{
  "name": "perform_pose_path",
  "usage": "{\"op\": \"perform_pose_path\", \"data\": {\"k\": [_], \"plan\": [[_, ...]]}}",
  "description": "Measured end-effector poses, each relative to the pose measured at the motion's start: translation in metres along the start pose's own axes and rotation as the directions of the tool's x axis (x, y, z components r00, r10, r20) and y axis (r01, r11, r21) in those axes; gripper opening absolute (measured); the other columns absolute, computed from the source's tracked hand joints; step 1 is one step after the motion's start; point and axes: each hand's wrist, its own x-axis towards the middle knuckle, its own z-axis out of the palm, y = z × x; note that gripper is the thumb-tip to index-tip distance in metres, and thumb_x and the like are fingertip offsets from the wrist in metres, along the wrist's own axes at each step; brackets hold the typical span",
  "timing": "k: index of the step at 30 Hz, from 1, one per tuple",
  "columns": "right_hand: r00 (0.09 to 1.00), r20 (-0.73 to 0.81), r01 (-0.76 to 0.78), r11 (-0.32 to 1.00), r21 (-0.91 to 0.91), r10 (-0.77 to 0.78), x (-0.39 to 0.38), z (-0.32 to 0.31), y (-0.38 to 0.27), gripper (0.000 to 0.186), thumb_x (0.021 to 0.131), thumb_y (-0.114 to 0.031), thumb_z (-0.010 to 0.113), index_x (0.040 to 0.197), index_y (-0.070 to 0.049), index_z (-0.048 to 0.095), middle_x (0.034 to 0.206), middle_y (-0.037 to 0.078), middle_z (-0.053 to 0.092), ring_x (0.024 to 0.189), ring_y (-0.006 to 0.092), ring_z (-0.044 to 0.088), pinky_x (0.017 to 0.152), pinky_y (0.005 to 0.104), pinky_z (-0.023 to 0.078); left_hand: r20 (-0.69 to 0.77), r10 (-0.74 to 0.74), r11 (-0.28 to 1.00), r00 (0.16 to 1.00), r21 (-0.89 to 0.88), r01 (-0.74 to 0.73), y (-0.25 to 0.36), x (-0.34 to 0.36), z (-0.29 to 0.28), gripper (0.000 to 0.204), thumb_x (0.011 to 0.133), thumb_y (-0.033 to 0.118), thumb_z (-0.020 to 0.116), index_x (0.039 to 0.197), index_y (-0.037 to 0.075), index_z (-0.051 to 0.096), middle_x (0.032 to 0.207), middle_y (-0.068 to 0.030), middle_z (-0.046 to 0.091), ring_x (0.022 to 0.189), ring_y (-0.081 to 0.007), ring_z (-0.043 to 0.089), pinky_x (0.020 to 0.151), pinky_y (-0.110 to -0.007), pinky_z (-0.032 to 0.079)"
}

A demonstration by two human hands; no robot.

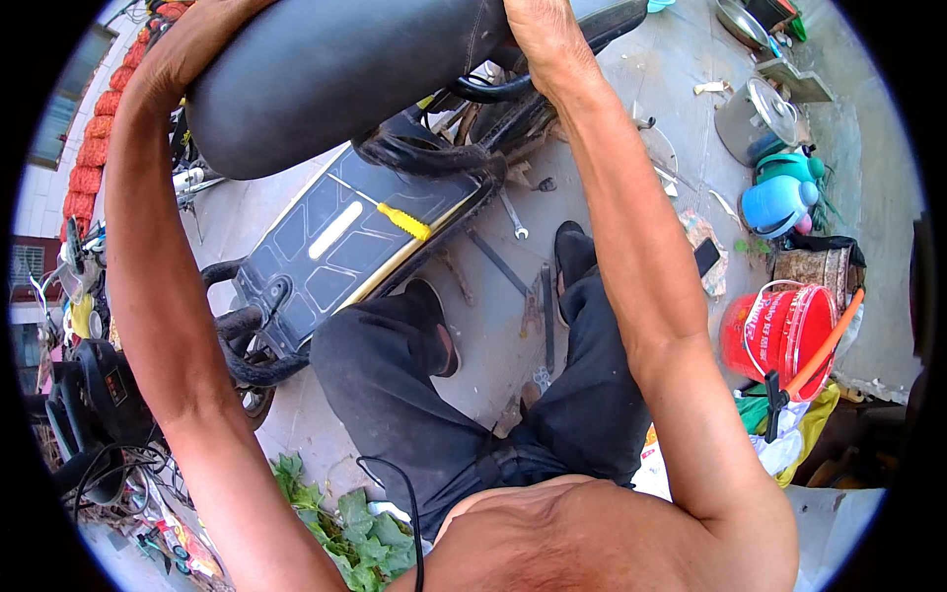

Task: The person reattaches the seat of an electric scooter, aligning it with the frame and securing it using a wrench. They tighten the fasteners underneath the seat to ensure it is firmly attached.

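The left hand (235, 8) and right hand (546, 32) flank the seat (340, 79) above the footboard (296, 268), likely steadying it, though their cropped fingers hide any grip, while the screwdriver (403, 222) lies presumably within reach below.

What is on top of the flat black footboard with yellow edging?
A thin-shafted, yellow-handled screwdriver lies on the footboard. Its upper part is covered by the long black padded seat, so anything there cannot be seen.

Dark trousers (380, 380), probably black shoes (569, 249)
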Motion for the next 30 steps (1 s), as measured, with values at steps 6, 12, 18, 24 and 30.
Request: {"op": "perform_pose_path", "data": {"k": [6, 12, 18, 24, 30], "plan": [[1.000, -0.024, 0.007, 1.000, 0.022, -0.006, -0.004, -0.003, 0.008, 0.066, 0.095, -0.051, 0.050, 0.130, 0.005, 0.054, 0.120, 0.017, 0.062, 0.112, 0.0233, 0.055, 0.099, 0.0322, 0.040, 0.018, -0.006, 0.999, 1.000, 0.046, 0.005, 0.009, 0.003, 0.010, 0.067, 0.096, 0.050, 0.045, 0.136, -0.002, 0.050, 0.138, -0.0210, 0.052, 0.127, -0.0293, 0.050, 0.108, -0.034, 0.036], [0.998, -0.047, 0.031, 0.999, -0.039, -0.032, -0.004, 0.003, 0.007, 0.068, 0.095, -0.053, 0.048, 0.131, 0.005, 0.053, 0.121, 0.020, 0.062, 0.116, 0.0274, 0.055, 0.100, 0.0339, 0.040, 0.171, 0.004, 0.999, 0.985, 0.053, -0.013, -0.003, 0.025, -0.005, 0.071, 0.095, 0.055, 0.044, 0.137, -0.003, 0.048, 0.137, -0.0222, 0.052, 0.128, -0.0315, 0.049, 0.108, -0.034, 0.036], [0.986, -0.135, 0.059, 0.969, -0.238, -0.093, 0.001, 0.009, 0.009, 0.065, 0.095, -0.052, 0.049, 0.124, 0.006, 0.057, 0.110, 0.021, 0.065, 0.107, 0.0320, 0.061, 0.092, 0.0366, 0.046, 0.093, -0.070, 0.997, 0.993, -0.003, 0.071, -0.023, 0.024, 0.002, 0.071, 0.094, 0.058, 0.044, 0.138, 0.003, 0.049, 0.132, -0.0190, 0.057, 0.122, -0.0304, 0.052, 0.104, -0.033, 0.038], [0.997, -0.078, 0.010, 0.998, -0.064, -0.015, -0.004, 0.004, 0.019, 0.087, 0.086, -0.064, 0.053, 0.133, 0.010, 0.048, 0.122, 0.028, 0.059, 0.119, 0.0325, 0.055, 0.102, 0.0371, 0.039, 0.147, -0.029, 0.998, 0.989, -0.057, 0.037, -0.053, 0.054, 0.012, 0.073, 0.092, 0.059, 0.050, 0.141, 0.006, 0.048, 0.129, -0.0196, 0.059, 0.107, -0.0258, 0.063, 0.097, -0.033, 0.046], [0.994, 0.034, -0.108, 0.978, 0.179, 0.103, -0.007, -0.004, 0.013, 0.093, 0.084, -0.059, 0.064, 0.141, 0.009, 0.036, 0.132, 0.026, 0.051, 0.123, 0.0283, 0.050, 0.102, 0.0360, 0.040, 0.136, -0.003, 0.987, 0.991, 0.157, -0.019, -0.036, 0.076, 0.015, 0.086, 0.090, 0.067, 0.045, 0.142, -0.001, 0.043, 0.138, -0.0263, 0.050, 0.123, -0.0365, 0.053, 0.105, -0.039, 0.041]]}}
